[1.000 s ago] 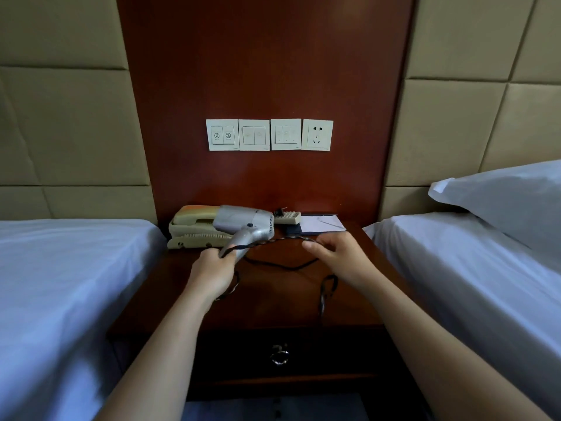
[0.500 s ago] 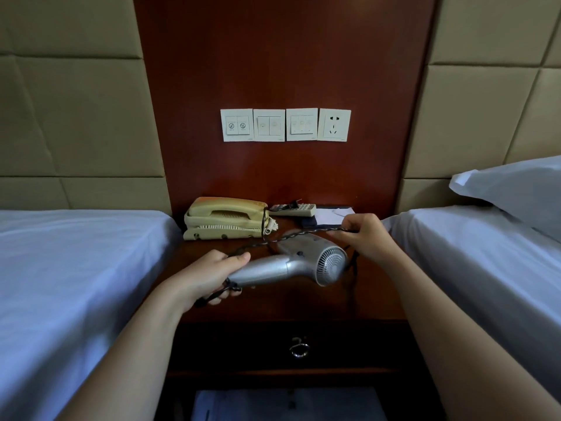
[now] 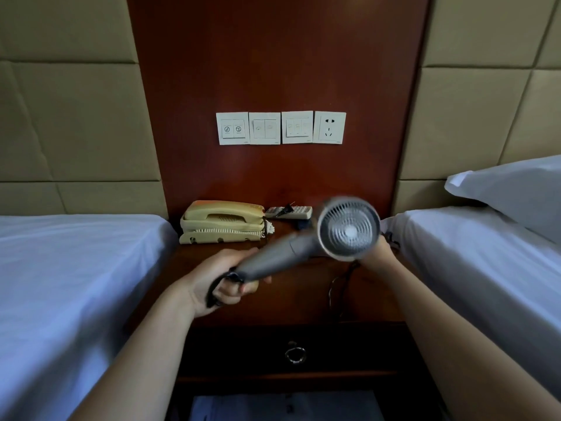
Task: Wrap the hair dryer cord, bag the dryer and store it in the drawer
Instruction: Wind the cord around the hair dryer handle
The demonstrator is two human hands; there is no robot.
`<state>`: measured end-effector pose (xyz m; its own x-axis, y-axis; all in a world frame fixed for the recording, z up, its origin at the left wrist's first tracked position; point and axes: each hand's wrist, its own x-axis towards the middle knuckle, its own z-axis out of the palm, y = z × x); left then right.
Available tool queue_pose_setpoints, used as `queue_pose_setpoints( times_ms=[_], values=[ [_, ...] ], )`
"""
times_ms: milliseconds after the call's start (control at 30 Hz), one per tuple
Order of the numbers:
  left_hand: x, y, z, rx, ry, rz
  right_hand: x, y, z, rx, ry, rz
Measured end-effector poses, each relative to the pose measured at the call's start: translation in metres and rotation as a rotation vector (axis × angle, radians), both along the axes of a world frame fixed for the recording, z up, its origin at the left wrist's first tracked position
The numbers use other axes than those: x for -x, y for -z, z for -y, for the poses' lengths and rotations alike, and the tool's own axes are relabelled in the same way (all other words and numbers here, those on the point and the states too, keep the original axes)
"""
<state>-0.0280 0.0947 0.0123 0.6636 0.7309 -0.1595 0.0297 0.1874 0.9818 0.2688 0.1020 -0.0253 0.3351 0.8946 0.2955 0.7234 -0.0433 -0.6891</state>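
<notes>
A grey hair dryer (image 3: 346, 229) is lifted above the dark wooden nightstand (image 3: 291, 302), its round rear grille facing me and blurred by motion. My left hand (image 3: 224, 284) is closed around the dryer's handle, where the black cord loops out by my wrist. My right hand (image 3: 378, 252) sits mostly hidden behind the dryer's head; it seems to pinch the cord (image 3: 338, 284), which hangs down from it to the nightstand top. The drawer (image 3: 249, 350) under the top is closed, with a metal ring pull (image 3: 295, 354). No bag is in view.
A beige telephone (image 3: 223, 221) and a remote control (image 3: 288, 211) stand at the back of the nightstand. White-sheeted beds flank it, left (image 3: 69, 284) and right (image 3: 485, 268), with a pillow (image 3: 513, 189) on the right one. Switches and a wall socket (image 3: 329, 127) sit above.
My left hand has swung the dryer from lying across the nightstand up and to the right, so its rear grille now faces me. My right hand went right and lower, behind the dryer's head.
</notes>
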Motion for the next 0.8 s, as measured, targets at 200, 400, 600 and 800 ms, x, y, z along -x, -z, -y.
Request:
queue_pose_setpoints(
  times_ms=[200,400,600,800],
  values=[
    [-0.009,0.000,-0.014,0.079,-0.283,0.222,0.008,-0.009,0.017,0.194,-0.091,0.386],
    [-0.020,0.019,-0.030,0.068,-0.626,0.285,0.024,-0.020,0.037,0.194,-0.242,0.831],
    [-0.034,0.021,-0.030,-0.069,-0.787,0.092,0.022,-0.033,0.054,-0.374,-0.127,0.989],
    [-0.047,0.023,-0.020,-0.354,-0.772,-0.290,0.033,-0.041,0.061,-0.581,-0.130,0.950]
  ],
)
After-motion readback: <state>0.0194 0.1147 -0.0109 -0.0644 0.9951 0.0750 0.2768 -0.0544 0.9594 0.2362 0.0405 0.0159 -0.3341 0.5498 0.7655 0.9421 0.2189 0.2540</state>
